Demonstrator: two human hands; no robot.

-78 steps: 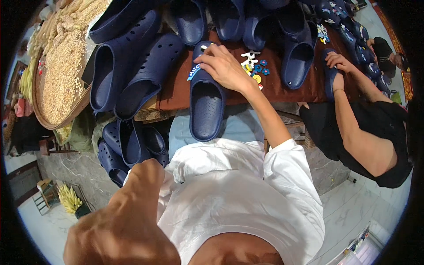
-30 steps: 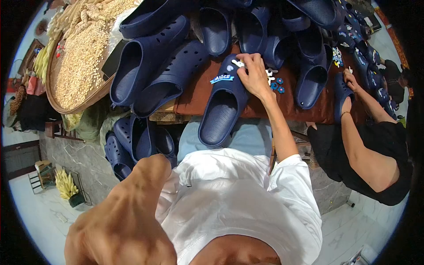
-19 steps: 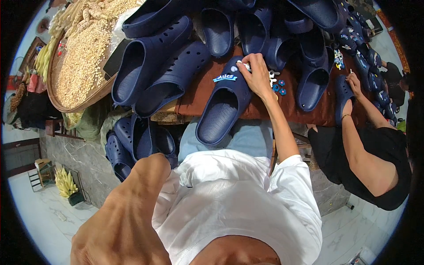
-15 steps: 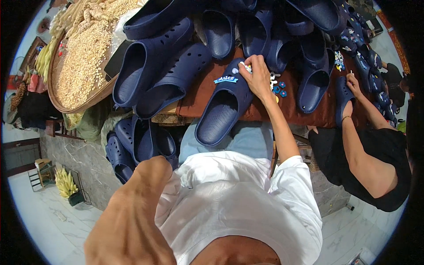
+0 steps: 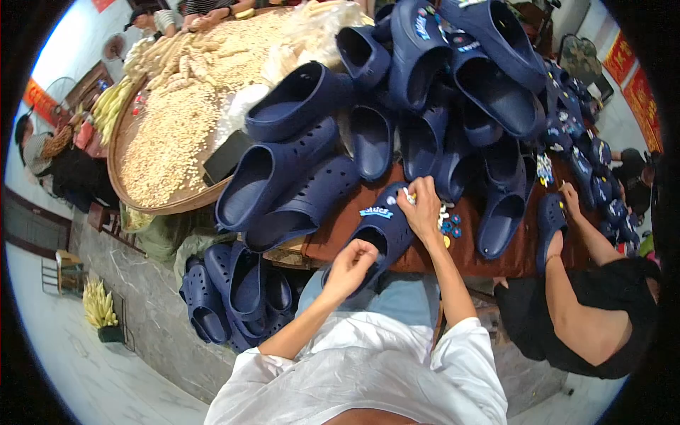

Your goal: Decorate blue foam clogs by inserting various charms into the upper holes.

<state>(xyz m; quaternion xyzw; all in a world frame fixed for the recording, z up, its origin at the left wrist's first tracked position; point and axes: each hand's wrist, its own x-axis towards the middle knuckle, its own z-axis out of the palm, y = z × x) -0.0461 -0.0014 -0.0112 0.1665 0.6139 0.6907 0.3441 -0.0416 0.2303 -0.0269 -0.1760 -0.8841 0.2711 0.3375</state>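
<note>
- Evidently, the navy clog [image 5: 394,237] sits at centre frame, partly past the front edge of the tabletop [image 5: 473,258], toe away from the wearer, probably so its upper faces both hands
- Right hand [image 5: 423,207]: grip narrow, pinching a white charm [image 5: 410,197] at the toe, presumably so it stays put
- Left hand [image 5: 351,267]: grip narrow, fingertips together by the clog's opening; contents, if any, cannot be told
- Loose charms [image 5: 455,231] lie just right of the clog, seemingly for easy reach

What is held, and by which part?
The right hand seems to pinch a small white-yellow charm, exact spot hidden, against a rounded navy foam clog. Left hand: cannot tell.
</note>
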